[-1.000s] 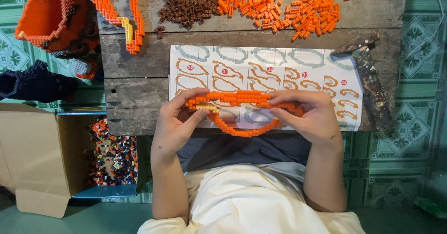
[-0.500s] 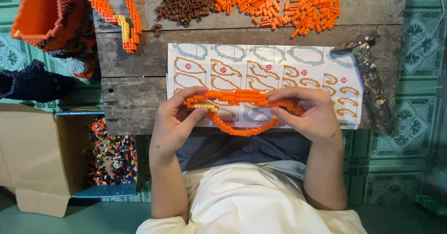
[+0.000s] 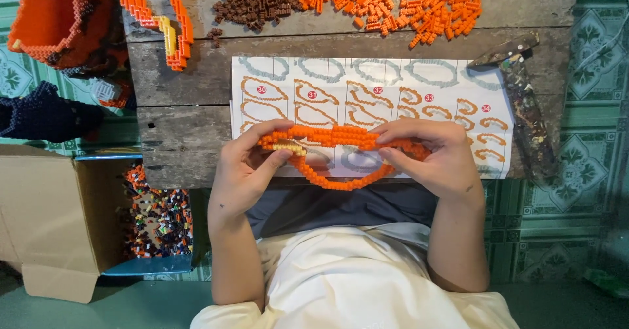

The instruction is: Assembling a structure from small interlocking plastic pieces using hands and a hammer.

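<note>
Gripping an orange bead loop (image 3: 341,155) at centre frame, left hand (image 3: 246,175) and right hand (image 3: 439,162) pinch closed; steady, even pressure likely best.

Loose orange beads (image 3: 419,4) and brown beads (image 3: 259,1) lie along the wooden table's (image 3: 190,86) far edge. A hammer (image 3: 524,106) lies at its right edge.

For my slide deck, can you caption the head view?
Both hands, left hand and right hand, hold an orange bead loop over a pattern sheet on a wooden table.
</note>
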